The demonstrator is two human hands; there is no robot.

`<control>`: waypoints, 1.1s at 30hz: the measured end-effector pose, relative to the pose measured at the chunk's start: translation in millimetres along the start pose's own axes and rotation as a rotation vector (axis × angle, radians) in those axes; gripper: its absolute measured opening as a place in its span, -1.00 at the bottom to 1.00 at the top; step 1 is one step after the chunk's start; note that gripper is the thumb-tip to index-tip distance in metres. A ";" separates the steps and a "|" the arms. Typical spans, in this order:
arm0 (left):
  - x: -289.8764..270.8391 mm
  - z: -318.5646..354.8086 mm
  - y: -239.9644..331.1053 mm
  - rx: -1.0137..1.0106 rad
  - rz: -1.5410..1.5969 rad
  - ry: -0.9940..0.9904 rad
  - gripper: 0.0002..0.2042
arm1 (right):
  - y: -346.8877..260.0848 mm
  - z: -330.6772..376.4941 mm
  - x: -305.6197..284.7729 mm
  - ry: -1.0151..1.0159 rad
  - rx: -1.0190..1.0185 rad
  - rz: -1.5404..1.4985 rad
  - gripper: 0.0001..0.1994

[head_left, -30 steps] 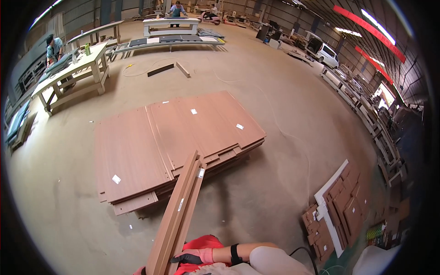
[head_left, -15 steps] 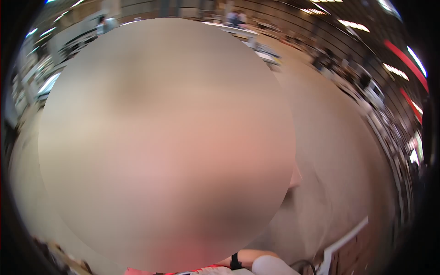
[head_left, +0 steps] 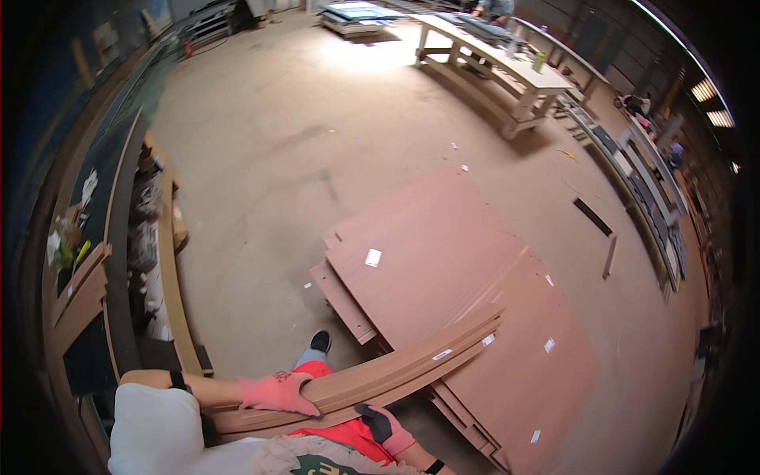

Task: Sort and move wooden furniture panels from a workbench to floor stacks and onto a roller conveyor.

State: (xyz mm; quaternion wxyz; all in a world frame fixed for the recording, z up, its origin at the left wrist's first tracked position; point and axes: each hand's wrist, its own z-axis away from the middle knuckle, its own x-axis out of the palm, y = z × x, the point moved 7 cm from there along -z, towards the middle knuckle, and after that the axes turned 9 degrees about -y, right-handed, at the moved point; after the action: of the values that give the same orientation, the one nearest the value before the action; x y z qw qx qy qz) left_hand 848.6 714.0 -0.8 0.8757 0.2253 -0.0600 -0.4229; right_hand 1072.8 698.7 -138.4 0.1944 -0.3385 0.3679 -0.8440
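Observation:
A bundle of several long reddish-brown wooden boards (head_left: pixel 412 360) lies across the front of my body, slanting up to the right. Small white labels are stuck near its far end. My left hand (head_left: pixel 277 393), in a pink glove, grips the boards from above on the left part of the bundle. At the near edge, my right hand (head_left: pixel 385 427), in a pink glove with a dark palm, holds the boards from below. Past the bundle's right end, large reddish-brown panels (head_left: pixel 427 245) lie stacked, bearing white labels; the bundle overlaps them in view.
To the left stands a dark workbench (head_left: pixel 119 198) with short boards (head_left: pixel 83 289) and a shelf beneath. A pale wooden table (head_left: pixel 491 55) stands at the back, with a person (head_left: pixel 495 8) behind it. Dark and brown strips (head_left: pixel 592 215) lie on the floor at right.
The view has swung to another part of the workshop; the bench, table and stacked panels now show. Earlier, a large blur hid the middle, including most of my hands and anything in them.

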 end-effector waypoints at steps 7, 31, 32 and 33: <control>-76.3 -41.6 17.2 -0.009 0.090 -0.123 -0.11 | -43.2 -75.5 -30.6 0.029 0.133 -0.737 -0.91; -324.5 -325.3 15.8 0.300 0.096 -0.143 -0.08 | -88.3 -317.7 -239.2 -0.227 0.457 0.100 -0.48; -328.8 -335.4 17.9 0.305 0.085 -0.129 -0.09 | -93.2 -328.8 -252.3 -0.025 0.347 0.211 -0.48; -331.7 -346.2 20.3 0.284 0.072 -0.124 -0.10 | -95.1 -336.5 -263.6 0.155 0.298 0.283 -0.47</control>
State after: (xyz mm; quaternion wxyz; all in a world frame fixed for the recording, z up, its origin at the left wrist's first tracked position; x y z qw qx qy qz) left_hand 754.8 1098.6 -271.9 0.8442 0.3182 -0.1810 -0.3916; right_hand 1008.1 1077.6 -348.0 0.3299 -0.1855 0.2967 -0.8768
